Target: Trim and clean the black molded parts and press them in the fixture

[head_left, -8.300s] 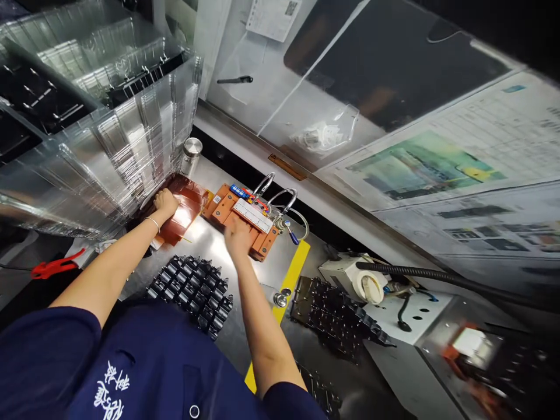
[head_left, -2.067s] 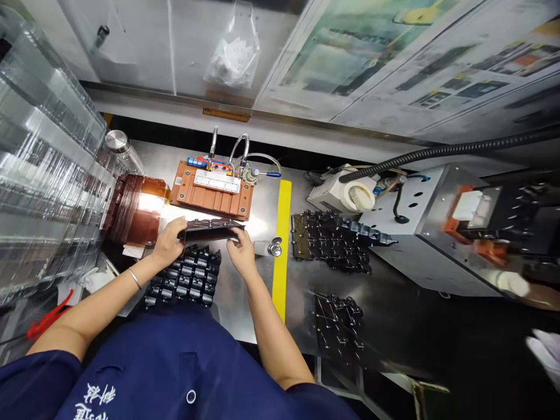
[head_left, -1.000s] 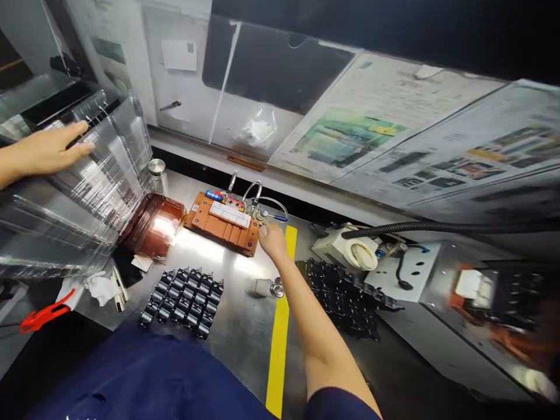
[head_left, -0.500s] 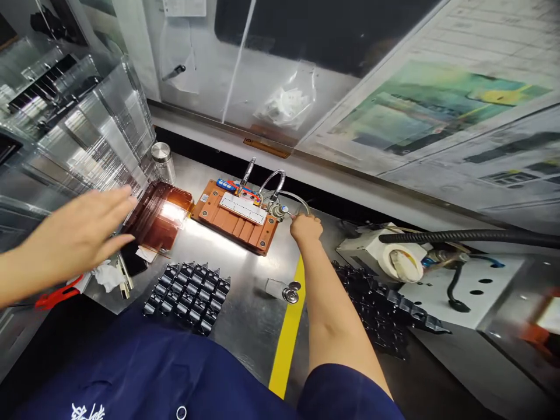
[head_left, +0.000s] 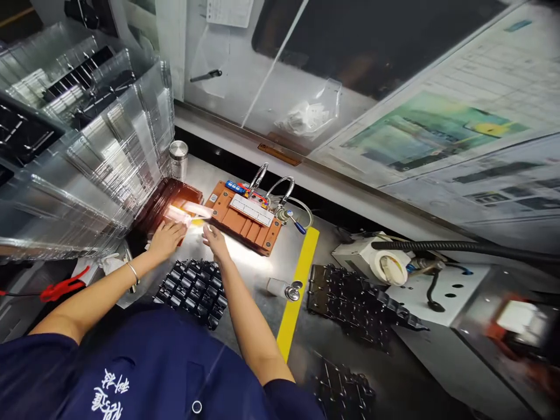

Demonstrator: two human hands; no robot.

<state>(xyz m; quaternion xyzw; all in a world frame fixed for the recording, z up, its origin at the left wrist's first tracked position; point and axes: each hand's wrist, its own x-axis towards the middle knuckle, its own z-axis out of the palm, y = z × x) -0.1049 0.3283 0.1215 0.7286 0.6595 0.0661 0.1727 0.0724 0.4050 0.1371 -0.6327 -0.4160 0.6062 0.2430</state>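
My left hand (head_left: 168,238), a metal bangle at its wrist, is at the near edge of a stack of glossy amber film sheets (head_left: 153,204). Its fingers are together on the top amber film sheet (head_left: 196,209), whose bright, glaring end stands out toward the fixture; the thumb is hidden. My right hand (head_left: 215,242) hovers just right of the sheet, fingers apart, holding nothing I can see. Beyond it sits a brown fixture block (head_left: 245,233) with a white dotted plate (head_left: 251,210) and a toggle clamp whose blue handle (head_left: 300,227) points right.
Black moulded parts in rows (head_left: 192,289) lie near my body, more (head_left: 345,297) right of the yellow tape (head_left: 297,286). Round metal pieces (head_left: 293,290), a steel flask (head_left: 178,157), red pliers (head_left: 63,286), stacked clear trays (head_left: 109,146) and a white machine (head_left: 376,256) stand around.
My right hand has let go of the clamp handle and moved left to the film. My left hand has come down from the air onto the sheets. The view has shifted slightly.
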